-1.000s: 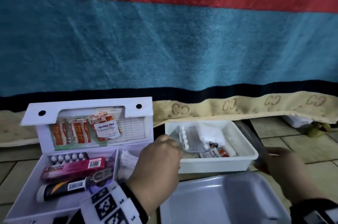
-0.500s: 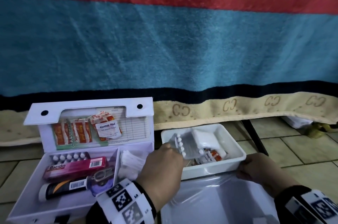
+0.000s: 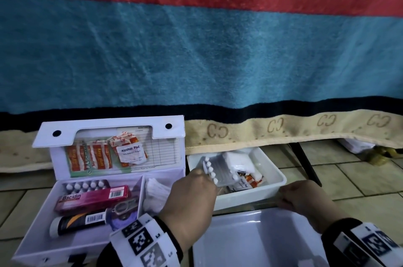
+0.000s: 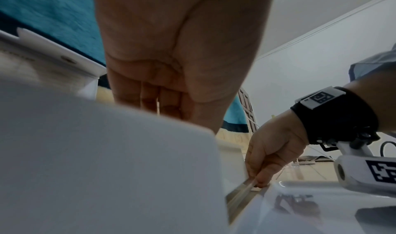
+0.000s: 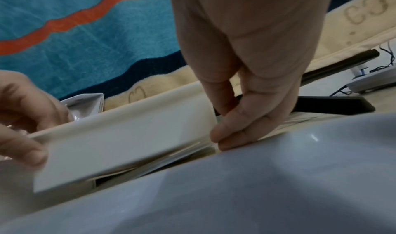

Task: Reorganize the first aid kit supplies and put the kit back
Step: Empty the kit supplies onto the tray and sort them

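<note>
The first aid kit [image 3: 104, 184] lies open on the tiled floor [image 3: 359, 181] at the left, its lid standing up against a striped blanket [image 3: 196, 53]. In its left compartment sit a pill strip [image 3: 87, 185], a pink box [image 3: 93, 198], a dark tube [image 3: 80, 222] and small scissors [image 3: 125, 206]; white gauze [image 3: 156, 192] fills the right compartment. Sachets and an alcohol pad [image 3: 130, 153] are tucked in the lid.

Just right of the kit is a small white tray [image 3: 272, 188] with gauze packs and small packets. The left hand [image 3: 192, 199] is over the tray's near left corner, its fingers [image 4: 169, 100] curled and pinching a clear pill strip [image 3: 214, 170] above the tray. The right hand [image 3: 305, 197] is at the tray's near right rim, thumb and fingers [image 5: 233, 127] pinching a thin clear sheet at the edge. A larger white tray [image 3: 261, 242] lies nearest.
</note>
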Demonstrator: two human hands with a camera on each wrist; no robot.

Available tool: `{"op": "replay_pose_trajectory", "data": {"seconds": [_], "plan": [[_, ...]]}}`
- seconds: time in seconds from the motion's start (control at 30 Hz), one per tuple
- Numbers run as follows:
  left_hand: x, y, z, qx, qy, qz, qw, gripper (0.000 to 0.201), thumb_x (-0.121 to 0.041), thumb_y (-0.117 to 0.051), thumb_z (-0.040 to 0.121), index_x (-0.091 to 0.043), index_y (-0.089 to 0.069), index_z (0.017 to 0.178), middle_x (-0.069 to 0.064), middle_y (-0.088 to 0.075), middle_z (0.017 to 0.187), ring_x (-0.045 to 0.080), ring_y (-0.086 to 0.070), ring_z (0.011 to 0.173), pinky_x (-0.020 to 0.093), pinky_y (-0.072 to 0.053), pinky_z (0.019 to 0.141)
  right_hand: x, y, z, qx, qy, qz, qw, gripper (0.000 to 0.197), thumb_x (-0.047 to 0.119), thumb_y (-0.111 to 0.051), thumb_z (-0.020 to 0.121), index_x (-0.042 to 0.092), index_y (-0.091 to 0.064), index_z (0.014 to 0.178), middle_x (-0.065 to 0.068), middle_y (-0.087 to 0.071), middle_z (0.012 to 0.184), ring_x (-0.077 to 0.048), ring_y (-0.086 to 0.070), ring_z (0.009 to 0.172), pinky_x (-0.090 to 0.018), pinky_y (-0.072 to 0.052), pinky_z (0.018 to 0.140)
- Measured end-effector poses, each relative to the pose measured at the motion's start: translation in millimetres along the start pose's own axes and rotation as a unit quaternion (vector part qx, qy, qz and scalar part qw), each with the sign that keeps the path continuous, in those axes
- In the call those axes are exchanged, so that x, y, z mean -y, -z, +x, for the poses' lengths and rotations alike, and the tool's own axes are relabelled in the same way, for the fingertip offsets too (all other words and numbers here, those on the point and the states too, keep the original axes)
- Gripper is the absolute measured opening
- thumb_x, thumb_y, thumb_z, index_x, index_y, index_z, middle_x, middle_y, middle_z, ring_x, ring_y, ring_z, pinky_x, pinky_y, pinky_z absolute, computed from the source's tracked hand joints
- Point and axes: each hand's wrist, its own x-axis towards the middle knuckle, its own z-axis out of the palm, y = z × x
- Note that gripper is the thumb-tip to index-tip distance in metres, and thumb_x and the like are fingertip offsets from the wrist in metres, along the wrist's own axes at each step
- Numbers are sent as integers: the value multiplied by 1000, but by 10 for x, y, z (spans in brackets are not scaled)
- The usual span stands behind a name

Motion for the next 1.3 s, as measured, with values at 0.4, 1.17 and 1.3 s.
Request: {"op": "replay_pose_trajectory", "data": {"seconds": [0.4,1.17,1.3], "plan": [[240,154,-252,-18,-6,-158,987,25,-30,-53,92,-26,-58,116,-11,-47,121,6,-43,114,18,-34,92,242,135,-149,-56,123,-124,983,24,3,-54,84,14,-73,95,3,-64,69,-17,-56,64,-23,-38,60],[1500,-61,-1714,-97,296,-202,928,44,-19,-87,59,-45,-54,50,-15,-60,69,-1,-55,67,23,-40,59,519,-631,-1089,209,358,-435,800,58,47,-57,83,31,-41,136,19,-35,145,-2,-37,132,-17,-27,106],[1608,-59,-1741,-71,281,-215,933,25,-21,-80,68,-33,-63,55,-23,-64,79,1,-58,72,16,-38,61,625,-653,-1180,187,363,-437,801,52,57,-49,80,34,-47,126,15,-42,132,-5,-45,122,-21,-34,101]]}}
